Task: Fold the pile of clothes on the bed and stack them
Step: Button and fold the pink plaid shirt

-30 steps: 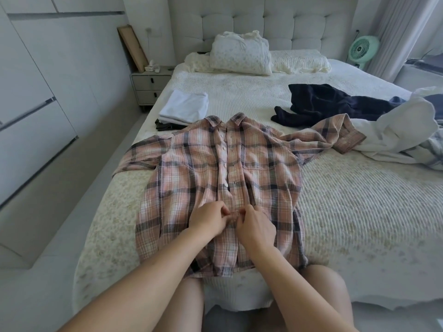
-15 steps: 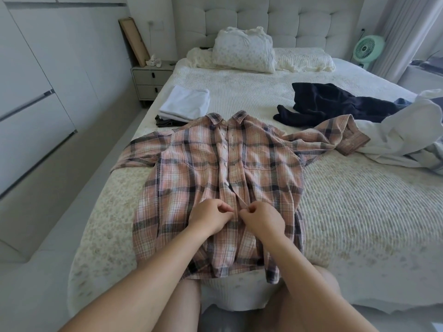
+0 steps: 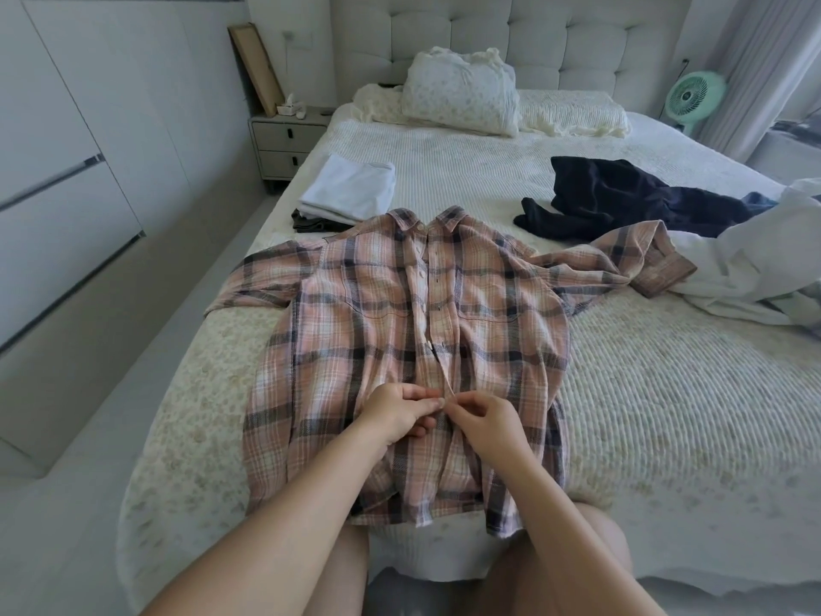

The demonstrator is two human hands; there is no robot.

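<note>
I have the plaid shirt point(image 3: 400, 331) spread front-up on the bed point(image 3: 666, 415), collar at the far end and hem hanging just over the near edge, and my two hands meet on its button placket a little below the middle. My left hand point(image 3: 393, 413) has its fingers point(image 3: 422, 395) curled in tight, pinching the left edge of the placket; my right hand point(image 3: 486, 420) is curled the same way, its fingers point(image 3: 457, 400) pinching the right edge, which lifts in a thin raised strip running away from my fingertips toward the chest. The two sets of fingertips are touching or very nearly so, and I cannot tell whether a button sits between them. The shirt's left sleeve lies out toward the left edge of the bed, and the right sleeve stretches far right with its cuff resting against a crumpled white garment point(image 3: 755, 269). Just beyond that sleeve lies a dark navy garment point(image 3: 622, 197), loosely heaped. At the far left, just past the collar, a folded white piece point(image 3: 351, 188) sits on top of a darker folded piece point(image 3: 311, 220). Pillows point(image 3: 462, 95) lean at the headboard, a nightstand point(image 3: 284, 140) stands to the left of the bed, and a small green fan point(image 3: 693, 93) stands at the far right.
</note>
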